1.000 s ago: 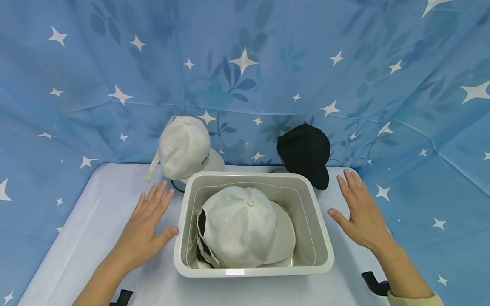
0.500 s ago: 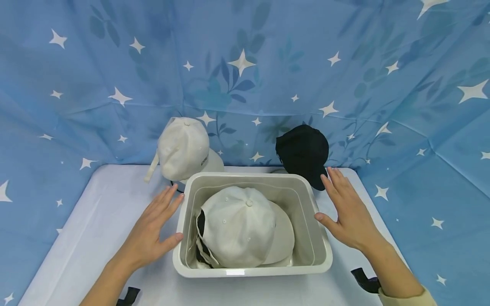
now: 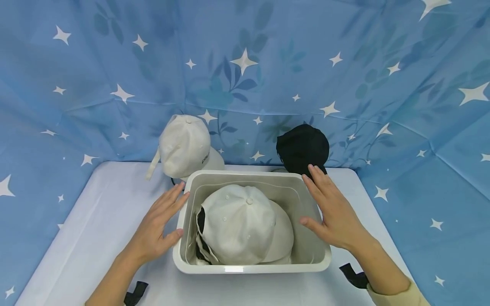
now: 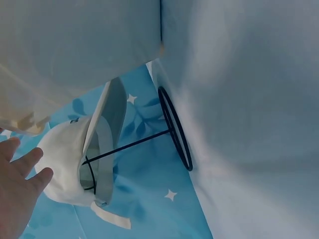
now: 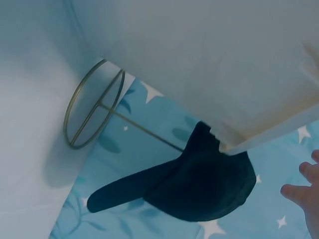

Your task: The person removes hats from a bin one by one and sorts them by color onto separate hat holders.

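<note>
A cream plastic bin (image 3: 252, 269) stands on the white table, with a white baseball cap (image 3: 239, 225) nested over at least one other cap inside it. My left hand (image 3: 156, 227) is beside the bin's left wall, fingers extended and fingertips right at the rim. Over the right rim, my right hand (image 3: 332, 208) is spread, its thumb overlapping the bin's inside in the head view. Neither hand grips anything. Behind the bin, a white cap (image 4: 67, 162) hangs on a black wire stand (image 4: 174, 129) at left, and a black cap (image 5: 199, 184) on a brass-coloured stand (image 5: 97, 107) at right.
A blue curtain (image 3: 245, 89) with white stars hangs behind the table (image 3: 103, 204). Both cap stands sit close behind the bin near the table's back edge. A black strap (image 3: 354, 276) shows below the right wrist, another strap (image 3: 135, 293) below the left.
My right hand has moved left from beside the bin to over its right rim. My left hand has shifted slightly right, up to the left rim. The bin and caps stay in place.
</note>
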The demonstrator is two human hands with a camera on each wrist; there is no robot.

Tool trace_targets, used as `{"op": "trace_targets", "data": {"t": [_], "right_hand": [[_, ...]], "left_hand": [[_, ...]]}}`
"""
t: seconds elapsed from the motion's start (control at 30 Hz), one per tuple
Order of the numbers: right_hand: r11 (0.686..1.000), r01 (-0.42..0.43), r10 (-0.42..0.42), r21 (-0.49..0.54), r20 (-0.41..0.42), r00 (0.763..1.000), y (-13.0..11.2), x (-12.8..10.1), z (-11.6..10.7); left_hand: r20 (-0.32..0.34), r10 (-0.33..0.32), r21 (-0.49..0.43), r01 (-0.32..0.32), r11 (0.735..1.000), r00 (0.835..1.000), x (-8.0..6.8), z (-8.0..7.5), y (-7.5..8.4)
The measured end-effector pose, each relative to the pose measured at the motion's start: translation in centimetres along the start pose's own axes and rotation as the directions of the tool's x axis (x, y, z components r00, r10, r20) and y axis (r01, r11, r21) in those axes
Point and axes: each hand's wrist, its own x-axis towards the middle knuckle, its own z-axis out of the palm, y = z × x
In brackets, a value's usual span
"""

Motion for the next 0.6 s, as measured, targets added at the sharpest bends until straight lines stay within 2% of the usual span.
{"op": "trace_targets", "data": {"t": [0.3,0.6], "right_hand": [[0.999,0.012,-0.015,0.046,0.078,0.997,-1.2,1.1,0.7],[0.996,0.053,-0.061,0.072,0.11,0.992,-2.4,2.1,1.6]], "left_hand": [[-0.029,-0.039,-0.055,0.037,0.998,0.999,0.0,0.5,0.2],[-0.095,-0.002,-0.096,-0.007,0.995,0.995,-0.1,1.0,-0.2]]}}
